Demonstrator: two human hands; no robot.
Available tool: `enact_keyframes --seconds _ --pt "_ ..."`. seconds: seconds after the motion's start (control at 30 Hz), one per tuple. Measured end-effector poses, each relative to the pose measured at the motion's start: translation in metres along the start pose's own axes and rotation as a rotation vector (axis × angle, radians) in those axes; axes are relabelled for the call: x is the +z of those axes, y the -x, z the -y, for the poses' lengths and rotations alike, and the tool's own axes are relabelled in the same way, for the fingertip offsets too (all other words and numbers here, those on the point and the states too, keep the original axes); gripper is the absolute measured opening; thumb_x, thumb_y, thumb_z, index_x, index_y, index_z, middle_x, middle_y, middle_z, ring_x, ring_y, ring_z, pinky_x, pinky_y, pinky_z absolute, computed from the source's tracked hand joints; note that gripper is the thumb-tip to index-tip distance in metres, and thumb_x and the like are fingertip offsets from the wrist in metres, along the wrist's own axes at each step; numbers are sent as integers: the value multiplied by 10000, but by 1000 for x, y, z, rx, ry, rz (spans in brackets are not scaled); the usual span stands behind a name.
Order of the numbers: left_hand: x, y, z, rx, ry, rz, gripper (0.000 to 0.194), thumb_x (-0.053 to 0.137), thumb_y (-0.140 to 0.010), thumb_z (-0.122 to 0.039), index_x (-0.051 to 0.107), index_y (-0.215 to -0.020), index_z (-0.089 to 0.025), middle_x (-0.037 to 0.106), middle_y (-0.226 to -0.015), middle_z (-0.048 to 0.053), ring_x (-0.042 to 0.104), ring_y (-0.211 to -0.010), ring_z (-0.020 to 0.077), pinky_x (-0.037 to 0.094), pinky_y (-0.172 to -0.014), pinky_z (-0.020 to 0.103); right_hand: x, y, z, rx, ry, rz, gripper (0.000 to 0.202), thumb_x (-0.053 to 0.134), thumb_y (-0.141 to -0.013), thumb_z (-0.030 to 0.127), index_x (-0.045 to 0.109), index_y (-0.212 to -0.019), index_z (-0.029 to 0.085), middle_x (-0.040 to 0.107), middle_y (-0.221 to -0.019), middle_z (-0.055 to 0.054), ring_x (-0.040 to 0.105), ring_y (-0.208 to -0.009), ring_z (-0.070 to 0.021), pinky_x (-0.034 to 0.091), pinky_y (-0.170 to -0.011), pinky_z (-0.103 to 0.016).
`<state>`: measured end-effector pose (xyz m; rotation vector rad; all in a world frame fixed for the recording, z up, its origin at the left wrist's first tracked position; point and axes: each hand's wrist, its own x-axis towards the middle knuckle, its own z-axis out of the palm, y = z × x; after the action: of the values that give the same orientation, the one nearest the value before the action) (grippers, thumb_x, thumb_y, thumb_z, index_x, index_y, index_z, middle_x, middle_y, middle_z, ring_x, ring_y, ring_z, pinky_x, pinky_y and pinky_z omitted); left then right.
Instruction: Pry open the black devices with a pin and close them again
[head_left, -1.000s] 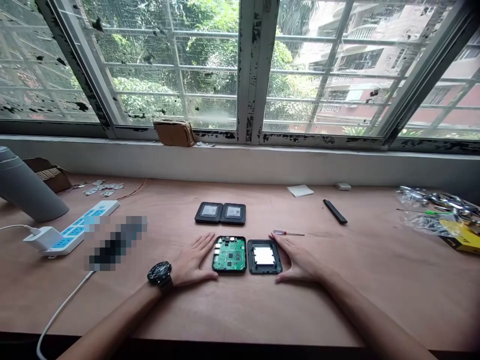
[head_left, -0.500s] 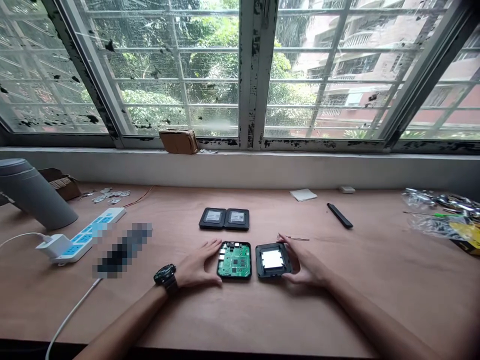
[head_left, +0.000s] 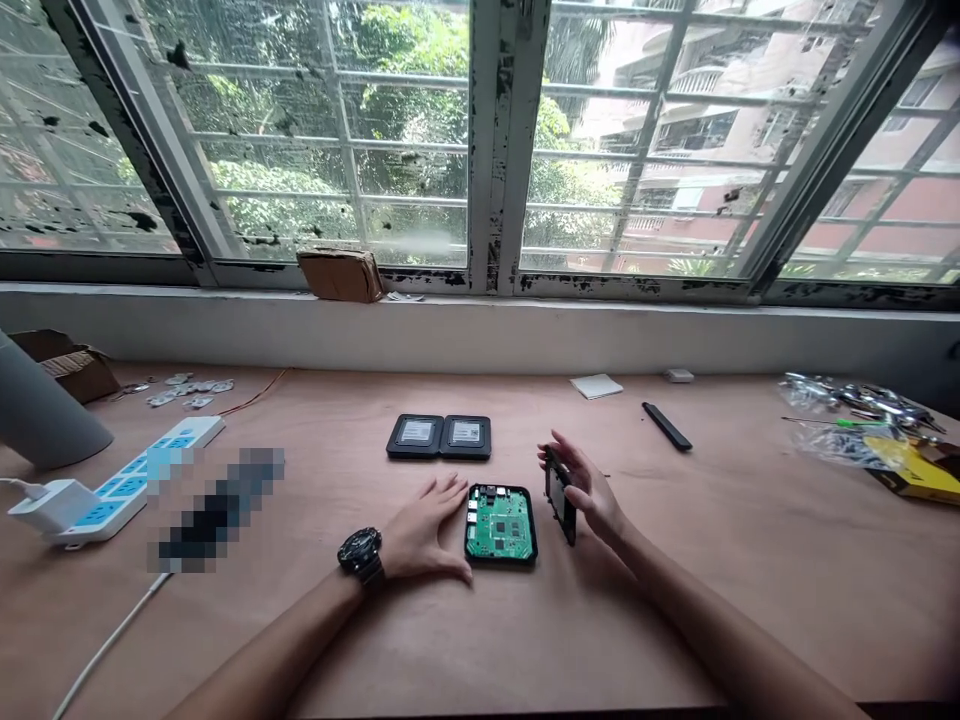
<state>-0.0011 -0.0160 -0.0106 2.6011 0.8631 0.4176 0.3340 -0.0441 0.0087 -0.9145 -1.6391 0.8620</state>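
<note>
So we've got the black cover [head_left: 560, 497] pinched on edge in our right hand [head_left: 592, 492], left hand [head_left: 420, 535] flat with fingers spread beside the green board [head_left: 500, 523].

My right hand [head_left: 592, 492] holds the cover [head_left: 560, 497] on edge; my left hand [head_left: 421, 535] touches the board [head_left: 500, 524].

The white labels on the two closed black cases [head_left: 439, 437] are too small to read

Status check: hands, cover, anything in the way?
Left hand flat beside green board. Right hand holds black cover on edge. Nothing between them.
</note>
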Motion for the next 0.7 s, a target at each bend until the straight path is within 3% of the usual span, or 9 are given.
enact_keyframes --seconds 0.17,0.3,0.47,0.7 --pt "-19 4 9 36 34 19 1181 770 -653 -796 344 -1585 -210 396 -1591 162 381 -1474 362 304 -1221 510 31 -18 34 -92 367 256 967 777 -766 623 381 -1560 237 494 -1518 -163 488 -1381 -355 411 -1146 -531" --pt "-30 7 17 29 36 -18 1100 767 -657 -795 444 -1538 -220 452 -1560 148 427 -1446 363 361 -1194 491 60 -27 50 -160 640 424 985 812 -695 635 491 -1495 157 526 -1484 -180 502 -1346 -362 434 -1134 -486" --pt "-27 9 23 -8 81 6 1072 766 -681 -780 445 -1537 -220 422 -1578 140 392 -1468 357 345 -1207 490 86 -30 48 -196 761 496 968 791 -693 655 529 -1457 121 580 -1425 -182 522 -1292 -368 461 -1102 -478" --pt "-25 11 26 -13 117 -5 1074 779 -680 -768 443 -1539 -218 427 -1578 134 402 -1462 355 339 -1213 484 94 -25 41 -185 820 527 965 760 -724 673 509 -1475 121 589 -1418 -175 523 -1287 -371 457 -1104 -471"
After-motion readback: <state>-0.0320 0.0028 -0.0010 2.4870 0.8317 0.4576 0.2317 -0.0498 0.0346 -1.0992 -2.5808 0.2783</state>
